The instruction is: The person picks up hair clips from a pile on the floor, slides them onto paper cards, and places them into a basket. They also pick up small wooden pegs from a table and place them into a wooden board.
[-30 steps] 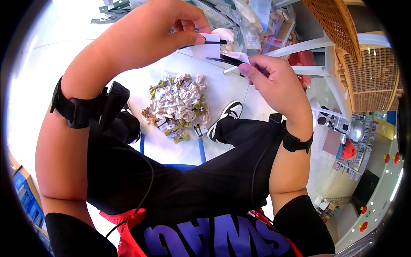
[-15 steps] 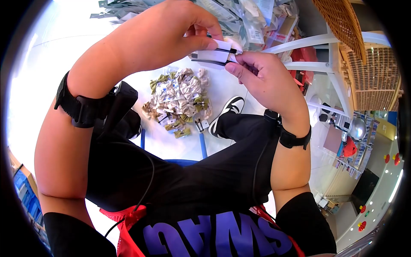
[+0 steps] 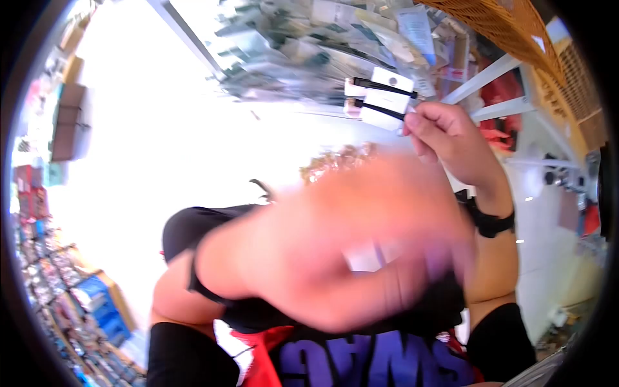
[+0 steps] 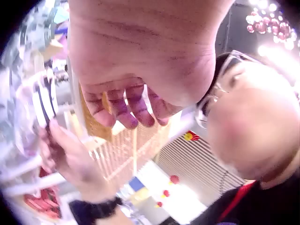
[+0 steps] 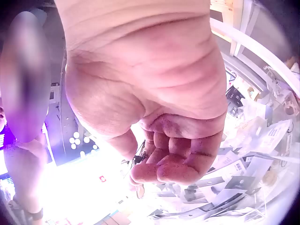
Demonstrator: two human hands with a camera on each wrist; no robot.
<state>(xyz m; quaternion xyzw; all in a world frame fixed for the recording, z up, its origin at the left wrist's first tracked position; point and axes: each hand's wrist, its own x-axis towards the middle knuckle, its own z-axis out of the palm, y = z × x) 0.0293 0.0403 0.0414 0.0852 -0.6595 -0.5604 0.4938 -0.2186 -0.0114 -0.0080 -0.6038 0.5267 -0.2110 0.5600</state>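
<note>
My right hand (image 3: 445,138) pinches the lower right corner of a white card (image 3: 389,100) carrying two black strips (image 3: 385,88). In the left wrist view the same card (image 4: 40,110) stands up from the fingers of the right hand (image 4: 70,159). My left hand (image 3: 361,238) is blurred, close to the head camera and apart from the card. Its fingers (image 4: 136,110) hang loosely bent with nothing visible in them. The right wrist view shows the curled fingers of my right hand (image 5: 150,103); most of the card is hidden there.
Clear plastic packets (image 3: 277,51) lie heaped beyond the hands. A pile of beige fabric pieces (image 3: 342,160) on the floor is largely covered by my left hand. Wicker baskets (image 3: 496,26) and a white frame (image 3: 480,80) stand at the right.
My left hand has let go of the card and come back towards the head camera. The card remains in my right hand, now with its two black strips in full sight. The head view has shifted.
</note>
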